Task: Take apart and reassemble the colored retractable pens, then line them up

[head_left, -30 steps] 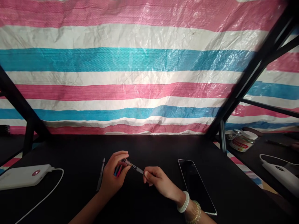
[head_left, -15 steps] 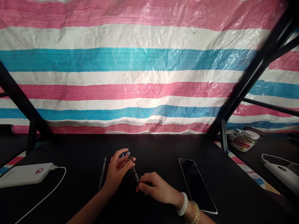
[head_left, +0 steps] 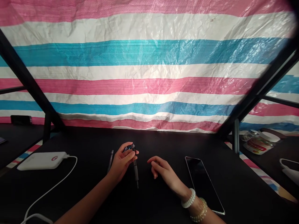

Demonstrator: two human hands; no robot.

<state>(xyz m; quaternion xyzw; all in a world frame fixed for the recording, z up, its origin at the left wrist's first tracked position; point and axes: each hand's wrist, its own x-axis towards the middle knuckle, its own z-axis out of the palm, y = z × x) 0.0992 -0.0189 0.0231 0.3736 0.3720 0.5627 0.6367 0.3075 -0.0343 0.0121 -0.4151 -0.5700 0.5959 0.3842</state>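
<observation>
As the left fingers (head_left: 127,156) pinch the pen (head_left: 135,169), its tip hangs free.

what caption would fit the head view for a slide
Left hand grips a slim black pen over a black tabletop; open right hand lies near a black smartphone.

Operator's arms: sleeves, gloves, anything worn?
No sleeves or gloves; both forearms are bare. The left hand has nothing on its wrist. The right hand has a white coiled wristband and a thin gold-coloured bracelet on its wrist.
</observation>
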